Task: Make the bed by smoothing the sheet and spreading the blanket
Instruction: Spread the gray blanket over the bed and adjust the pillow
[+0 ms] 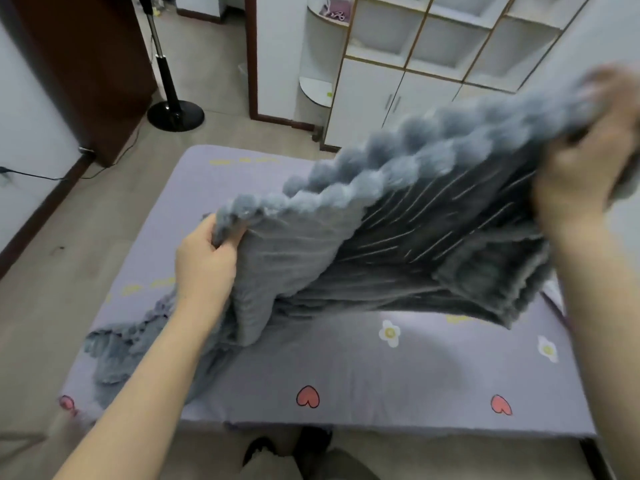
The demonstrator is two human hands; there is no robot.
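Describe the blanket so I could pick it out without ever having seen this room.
Find the bed with the lilac sheet printed with hearts and flowers. Above it, the left hand and right hand hold up the blanket. It is the only grey-blue fluffy cloth there, with a bobbled edge and pale stripes.

A white cabinet (pixel 374 98) with open cubbies stands across the tiled floor (pixel 86 237). Left of the cabinet stands a black fan stand (pixel 175 114). Further left is a dark wooden door (pixel 86 64).
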